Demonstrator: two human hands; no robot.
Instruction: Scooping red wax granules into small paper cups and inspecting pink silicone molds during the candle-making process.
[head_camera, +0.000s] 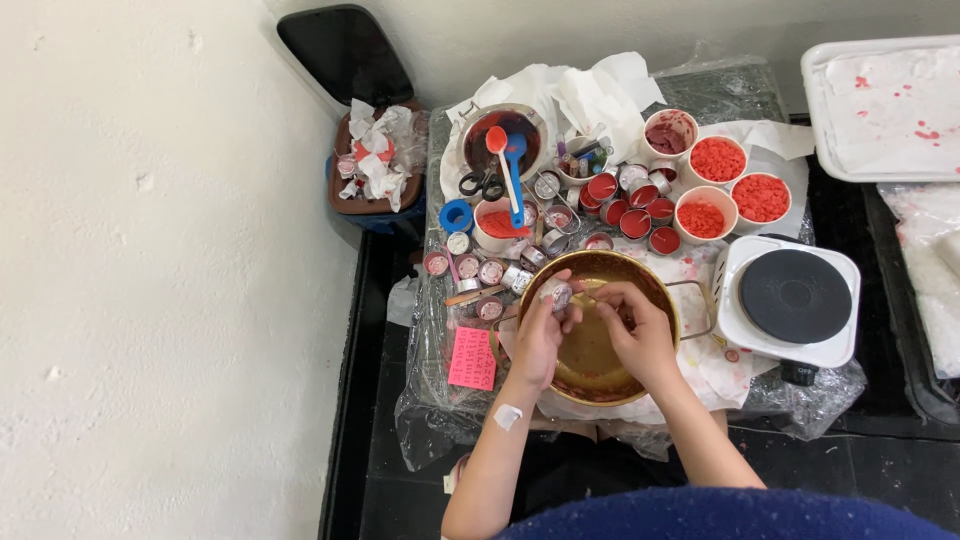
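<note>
plastic-wrapped table (430, 400), left grip (540, 335) clamped on sm round tin (556, 294), right grip (630, 325) pinched together over brass bowl (600, 385)

Three white bowls of red pellets (717, 160) can be counted, plus one hot plate (795, 296), one gold pot (600, 268), two spoons (507, 165).

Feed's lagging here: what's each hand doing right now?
Left hand: closed on a small tin.
Right hand: fingers curled over the gold bowl; cannot tell whether it holds anything.

home craft corner: hotplate (795, 296), wax bowls (718, 160)
</note>
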